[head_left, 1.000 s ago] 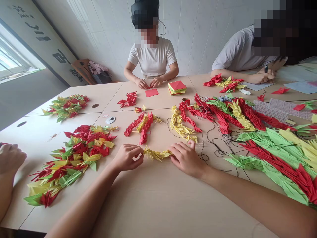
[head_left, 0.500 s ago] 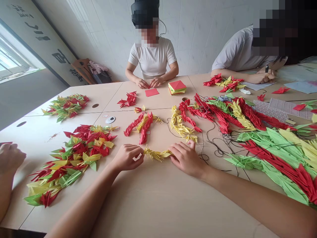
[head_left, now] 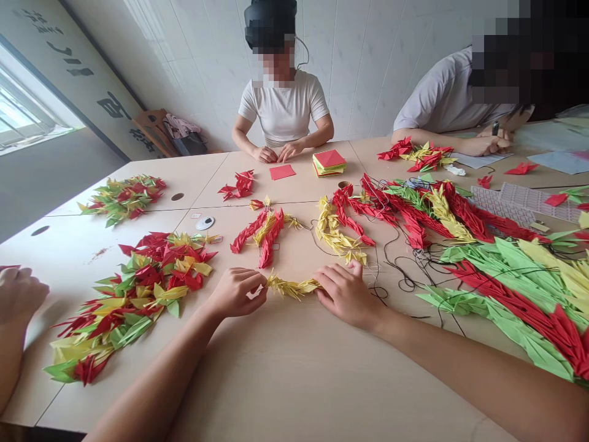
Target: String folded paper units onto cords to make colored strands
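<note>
Between my two hands a short string of yellow folded paper cranes (head_left: 292, 286) stretches just over the table. My left hand (head_left: 238, 292) pinches its left end, fingers closed. The right end is gripped by my right hand (head_left: 345, 294), whose thumb side is partly hidden. Just beyond lie red and yellow paper strands (head_left: 271, 236), and a curved yellow strand (head_left: 332, 233) rests beyond my right hand. A large pile of red, yellow and green folded paper cranes (head_left: 138, 288) spreads left of my left hand.
Long green and red strands (head_left: 510, 294) and tangled black cords (head_left: 407, 270) cover the right side. Across the table a person (head_left: 285, 107) sits near a stack of square paper (head_left: 329, 162); another person (head_left: 442, 92) holds a pen. Someone's hand (head_left: 21, 298) rests at the left edge.
My hands and the yellow string stay almost still. The hands of the person across have shifted slightly by the red paper.
</note>
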`<state>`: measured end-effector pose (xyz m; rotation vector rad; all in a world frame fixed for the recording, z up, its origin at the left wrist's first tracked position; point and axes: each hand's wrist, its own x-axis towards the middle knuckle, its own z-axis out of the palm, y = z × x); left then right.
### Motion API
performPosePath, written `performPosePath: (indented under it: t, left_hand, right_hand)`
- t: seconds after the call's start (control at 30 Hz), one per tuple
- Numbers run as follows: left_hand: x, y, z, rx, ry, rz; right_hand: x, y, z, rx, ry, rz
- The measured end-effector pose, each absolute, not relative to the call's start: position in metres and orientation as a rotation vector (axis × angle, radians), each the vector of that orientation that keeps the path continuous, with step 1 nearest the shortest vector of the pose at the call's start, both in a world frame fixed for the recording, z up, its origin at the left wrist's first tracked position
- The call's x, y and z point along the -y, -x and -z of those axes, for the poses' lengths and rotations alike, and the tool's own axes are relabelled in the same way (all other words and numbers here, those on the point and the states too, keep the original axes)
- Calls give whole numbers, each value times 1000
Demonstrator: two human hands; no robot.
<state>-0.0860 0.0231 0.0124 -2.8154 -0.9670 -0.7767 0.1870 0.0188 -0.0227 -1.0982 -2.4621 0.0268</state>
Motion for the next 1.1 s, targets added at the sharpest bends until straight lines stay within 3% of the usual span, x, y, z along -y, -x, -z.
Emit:
performPosePath:
  t: [1.1]
  left_hand:
    - [-23, 87, -12, 977, 2831, 828]
  right_hand:
    - [-20, -187, 24, 2455, 1085, -61]
